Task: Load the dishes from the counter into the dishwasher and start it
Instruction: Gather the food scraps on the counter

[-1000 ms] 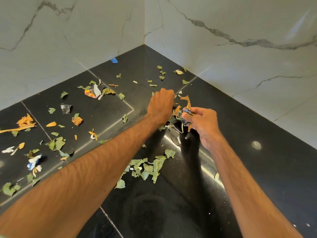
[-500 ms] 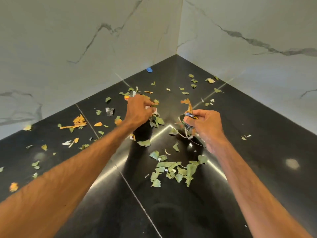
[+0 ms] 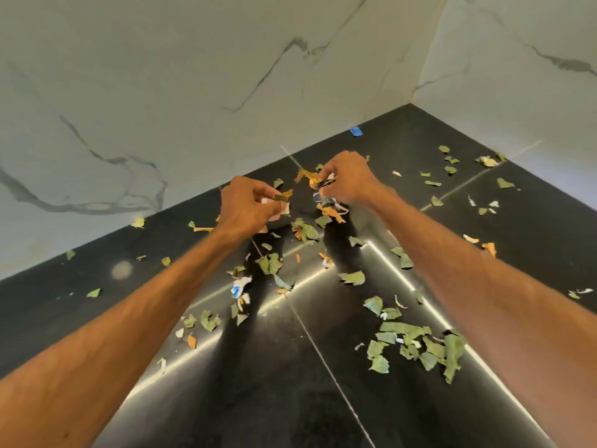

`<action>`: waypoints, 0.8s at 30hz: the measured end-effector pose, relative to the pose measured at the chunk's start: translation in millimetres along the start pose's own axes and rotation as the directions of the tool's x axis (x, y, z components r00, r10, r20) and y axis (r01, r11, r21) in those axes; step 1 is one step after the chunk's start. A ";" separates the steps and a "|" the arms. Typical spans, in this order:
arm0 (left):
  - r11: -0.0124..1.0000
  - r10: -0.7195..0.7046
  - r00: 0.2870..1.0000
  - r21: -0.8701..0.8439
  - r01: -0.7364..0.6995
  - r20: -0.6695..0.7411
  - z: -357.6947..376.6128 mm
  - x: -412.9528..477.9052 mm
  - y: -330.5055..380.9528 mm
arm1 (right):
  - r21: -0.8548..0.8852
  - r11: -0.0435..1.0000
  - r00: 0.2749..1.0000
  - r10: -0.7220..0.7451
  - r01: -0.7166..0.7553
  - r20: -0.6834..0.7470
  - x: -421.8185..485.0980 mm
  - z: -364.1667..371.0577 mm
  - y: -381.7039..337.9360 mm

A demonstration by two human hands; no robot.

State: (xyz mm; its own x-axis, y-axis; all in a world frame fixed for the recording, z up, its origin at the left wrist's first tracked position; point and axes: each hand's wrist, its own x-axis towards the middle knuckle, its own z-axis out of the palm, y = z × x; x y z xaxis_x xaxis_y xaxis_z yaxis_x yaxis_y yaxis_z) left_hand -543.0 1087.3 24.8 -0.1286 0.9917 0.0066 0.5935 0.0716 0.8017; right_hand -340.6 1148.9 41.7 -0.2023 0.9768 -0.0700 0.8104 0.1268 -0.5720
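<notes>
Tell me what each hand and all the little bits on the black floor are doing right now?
Left hand: pinched shut on a small scrap.
Right hand: closed on a bunch of scraps.
Green leaf bits: torn, scattered loose.
Orange bits: torn, scattered.
Blue piece: lying by the wall.
Black floor: shiny, littered.

A tiled indoor corner: glossy black floor tiles (image 3: 323,399) meet white marble-veined walls (image 3: 161,92) (room type unclear).

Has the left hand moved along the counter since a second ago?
Yes. The left hand has shifted left, away from the wall corner and toward the left wall, with scraps pinched in its grip.
</notes>
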 end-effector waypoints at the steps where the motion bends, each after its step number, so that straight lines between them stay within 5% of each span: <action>1: 1.000 -0.003 1.000 -0.006 0.003 -0.001 -3.1 -0.9 -2.6 | -0.057 0.998 1.000 0.001 0.000 0.014 10.4 5.2 0.5; 10: 0.996 0.008 1.000 0.093 -0.008 -0.006 -19.9 0.9 -23.3 | -0.337 0.940 0.998 -0.046 0.060 0.049 42.8 13.0 3.7; 15: 0.991 0.037 0.999 0.131 -0.033 -0.024 -18.6 3.7 -20.3 | -0.201 0.978 0.993 -0.033 0.055 0.113 36.6 7.1 4.9; 19: 0.983 0.062 0.998 0.176 -0.057 -0.025 -16.0 8.7 -15.8 | -0.151 0.988 0.999 -0.040 0.042 0.012 20.8 19.2 2.5; 24: 0.969 0.108 0.993 0.215 -0.117 0.052 -5.3 12.0 -12.5 | -0.317 0.944 0.987 -0.125 0.087 -0.102 -3.8 26.8 -5.9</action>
State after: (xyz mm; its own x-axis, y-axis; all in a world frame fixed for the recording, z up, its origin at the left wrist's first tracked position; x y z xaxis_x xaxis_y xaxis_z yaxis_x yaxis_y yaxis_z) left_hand -556.2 1097.7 18.0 -0.0219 0.9978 0.0622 0.7615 -0.0237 0.6477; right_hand -359.3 1139.8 23.4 -0.2453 0.9656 0.0859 0.9221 0.2598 -0.2869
